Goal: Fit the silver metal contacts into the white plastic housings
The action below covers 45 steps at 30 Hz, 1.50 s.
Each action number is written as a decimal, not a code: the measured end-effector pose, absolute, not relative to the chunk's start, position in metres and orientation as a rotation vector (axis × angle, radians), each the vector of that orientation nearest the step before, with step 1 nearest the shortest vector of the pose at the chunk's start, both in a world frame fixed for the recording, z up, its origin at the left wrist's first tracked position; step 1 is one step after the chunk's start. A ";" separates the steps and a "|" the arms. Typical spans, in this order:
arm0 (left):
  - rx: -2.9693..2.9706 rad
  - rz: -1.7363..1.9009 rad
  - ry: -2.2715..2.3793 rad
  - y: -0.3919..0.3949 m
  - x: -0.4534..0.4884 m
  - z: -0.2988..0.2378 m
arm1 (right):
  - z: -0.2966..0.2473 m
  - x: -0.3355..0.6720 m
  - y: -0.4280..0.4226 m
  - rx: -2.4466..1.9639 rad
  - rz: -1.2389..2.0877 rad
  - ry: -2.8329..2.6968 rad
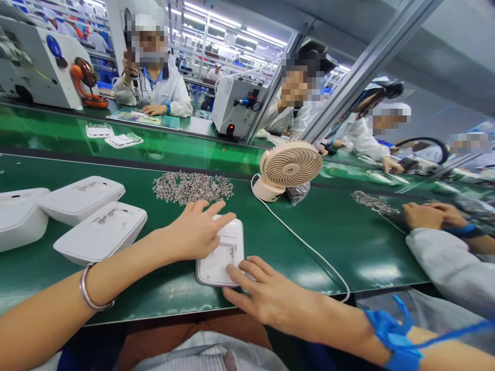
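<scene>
A white plastic device housing (221, 265) lies on the green work surface in front of me, a recessed panel with a small label facing up. My left hand (195, 229) reaches across its upper left part with fingers stretched and apart; nothing shows in them. At the lower right corner, my right hand (266, 291) grips the housing's edge, one finger on the top face and another digit low at the side. Just beyond my left hand is a spread pile of small silvery metal parts (189, 186), too small to name exactly.
Several similar white housings (102, 232) stand at the left. A beige fan (290, 165) sits beyond, its white cable (305, 237) crossing the surface at right. A co-worker's hands (433, 215) are at the far right, near another metal pile (373, 202). White panels (124, 140) lie behind.
</scene>
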<state>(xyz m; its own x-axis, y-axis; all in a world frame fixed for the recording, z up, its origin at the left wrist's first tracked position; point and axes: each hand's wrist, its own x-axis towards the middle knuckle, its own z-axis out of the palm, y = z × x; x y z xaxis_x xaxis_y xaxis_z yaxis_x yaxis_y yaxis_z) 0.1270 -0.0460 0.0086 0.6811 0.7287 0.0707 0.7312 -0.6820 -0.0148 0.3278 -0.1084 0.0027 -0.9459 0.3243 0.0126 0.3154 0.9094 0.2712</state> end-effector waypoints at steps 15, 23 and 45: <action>-2.772 -0.005 -1.819 -0.032 0.120 -0.007 | -0.038 0.293 0.124 2.267 -0.267 2.796; -2.815 -0.078 -1.880 -0.029 0.116 -0.011 | -0.053 0.271 0.163 2.309 -0.278 2.571; -2.761 -0.300 -1.904 -0.015 0.102 -0.012 | -0.043 0.301 0.022 1.865 -1.036 3.241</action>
<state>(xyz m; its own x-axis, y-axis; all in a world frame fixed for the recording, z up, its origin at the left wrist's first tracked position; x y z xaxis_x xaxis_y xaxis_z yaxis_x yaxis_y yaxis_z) 0.1023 -0.0149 -0.0121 0.3529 0.9355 0.0172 0.8956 -0.3431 0.2832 0.3009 0.0225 -0.0431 -0.3378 0.8781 0.3389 0.5188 0.4741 -0.7113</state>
